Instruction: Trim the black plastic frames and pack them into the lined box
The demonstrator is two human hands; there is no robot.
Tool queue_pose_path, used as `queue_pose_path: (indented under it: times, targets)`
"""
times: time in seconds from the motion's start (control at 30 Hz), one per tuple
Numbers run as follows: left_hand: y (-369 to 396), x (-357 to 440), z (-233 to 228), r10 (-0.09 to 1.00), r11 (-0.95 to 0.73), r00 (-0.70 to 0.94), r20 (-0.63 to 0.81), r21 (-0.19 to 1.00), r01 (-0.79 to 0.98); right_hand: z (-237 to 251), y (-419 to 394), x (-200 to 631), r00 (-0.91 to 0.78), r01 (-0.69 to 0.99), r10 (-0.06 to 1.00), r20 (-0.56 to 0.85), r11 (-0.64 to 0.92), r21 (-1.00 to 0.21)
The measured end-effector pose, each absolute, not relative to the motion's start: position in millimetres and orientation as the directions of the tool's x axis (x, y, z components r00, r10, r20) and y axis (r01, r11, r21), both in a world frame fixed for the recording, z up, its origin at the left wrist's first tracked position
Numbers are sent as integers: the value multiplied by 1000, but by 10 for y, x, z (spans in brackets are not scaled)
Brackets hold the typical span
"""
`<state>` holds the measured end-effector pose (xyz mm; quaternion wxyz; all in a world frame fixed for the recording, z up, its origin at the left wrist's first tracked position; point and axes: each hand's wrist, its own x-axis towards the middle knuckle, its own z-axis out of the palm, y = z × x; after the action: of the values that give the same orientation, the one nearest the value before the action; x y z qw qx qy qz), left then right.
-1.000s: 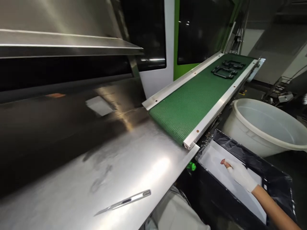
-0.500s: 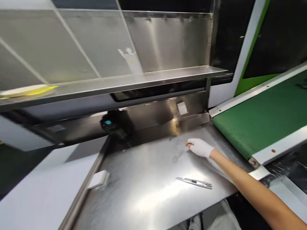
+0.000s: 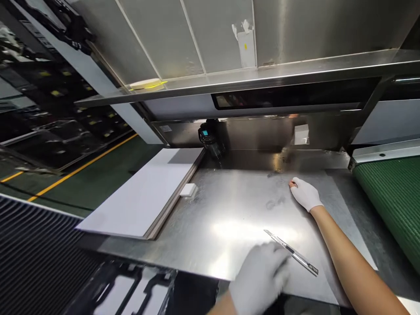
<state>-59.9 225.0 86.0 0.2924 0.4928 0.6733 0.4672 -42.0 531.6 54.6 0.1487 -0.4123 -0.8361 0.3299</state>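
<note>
You are standing at a steel table [image 3: 203,227], both hands gloved in white, with a slim metal utility knife [image 3: 291,252] lying flat on the bright patch of the tabletop near its front edge. Your left hand [image 3: 260,275] is hovering low at that edge, fingers loosely curled and gripping nothing, blurred enough that the fingertips are hard to read; the knife is lying just to its right and a little beyond it, its nearer stretch almost touching the knuckles. Your right hand [image 3: 305,194] is resting further back on the table, relaxed and empty, fingers pointing away from you, with the knife well in front of it, toward your body. The left hand is clearly the nearer of the two.

The knife's long axis is running diagonally: one end is pointing up and left toward the middle of the table, the other down and right toward the front edge beside your right forearm. Which end carries the blade cannot be told.

A stack of white boards [image 3: 144,197] is sitting at the table's left side, and a green conveyor belt [image 3: 393,192] is meeting it on the right.
</note>
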Motion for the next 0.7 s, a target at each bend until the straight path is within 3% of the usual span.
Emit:
queue_pose_path:
  times: [0.07, 0.13, 0.2, 0.37, 0.7]
  targets:
    - [2692, -843, 655, 986, 68, -153, 64, 682, 728, 499, 5357, -420, -643, 599, 765, -37, 472, -646]
    - [3125, -1103, 520, 1000, -10, 15, -10, 403, 915, 426, 5405, -446, -647, 628, 760, -69, 479, -613]
    - [3479, -1338, 435, 1000, 12, -6, -21, 329, 944, 343, 5457, -488, -638, 657, 764, -95, 477, -584]
    - [3796, -1715, 262, 972, 183, -223, 71, 364, 913, 208, 5503, -563, -617, 679, 781, -90, 472, -562]
    - [3663, -1972, 81, 905, 192, -379, 192, 613, 767, 94, 5404, -659, -656, 646, 753, -52, 525, -555]
